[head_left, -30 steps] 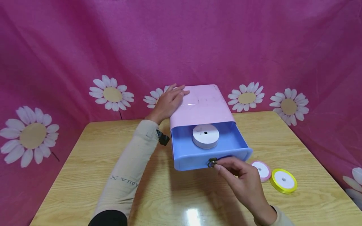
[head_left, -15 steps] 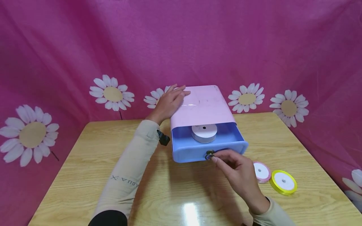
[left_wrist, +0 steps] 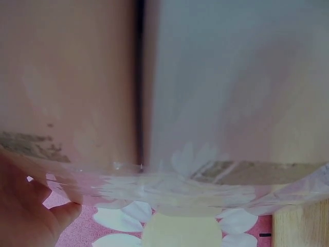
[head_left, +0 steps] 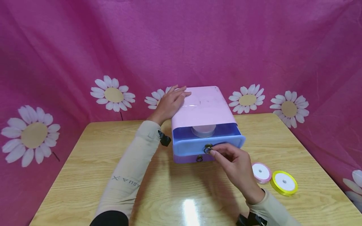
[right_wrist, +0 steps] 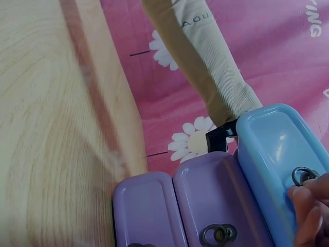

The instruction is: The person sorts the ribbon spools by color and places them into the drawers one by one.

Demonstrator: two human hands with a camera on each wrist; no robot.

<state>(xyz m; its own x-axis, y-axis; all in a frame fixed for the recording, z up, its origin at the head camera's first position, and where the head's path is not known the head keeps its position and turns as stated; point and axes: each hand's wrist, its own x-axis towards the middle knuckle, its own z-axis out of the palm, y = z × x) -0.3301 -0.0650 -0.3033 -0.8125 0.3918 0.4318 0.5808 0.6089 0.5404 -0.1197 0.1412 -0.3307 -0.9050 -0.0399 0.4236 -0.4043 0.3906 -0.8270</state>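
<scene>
A small pink drawer cabinet (head_left: 203, 108) stands on the table, its blue top drawer (head_left: 186, 147) partly pulled out. Inside that drawer lies a white ribbon spool (head_left: 204, 131), its rear half hidden under the cabinet top. My left hand (head_left: 169, 103) rests on the cabinet's top left edge with the fingers extended. With thumb and forefinger, my right hand (head_left: 236, 163) pinches the metal ring pull (head_left: 207, 150) on the blue drawer front. In the right wrist view, two purple drawers (right_wrist: 218, 195) sit closed beside the blue drawer (right_wrist: 280, 154).
Right of the cabinet, a pink-edged ribbon spool (head_left: 261, 172) and a yellow ribbon spool (head_left: 284, 183) lie flat on the wooden table (head_left: 93, 157). A magenta cloth (head_left: 181, 40) with daisies hangs behind the table's far edge.
The blue drawer has slid inward, away from me, with my right hand moving along on its ring. More of the white spool is covered now. My left hand stays on the cabinet.
</scene>
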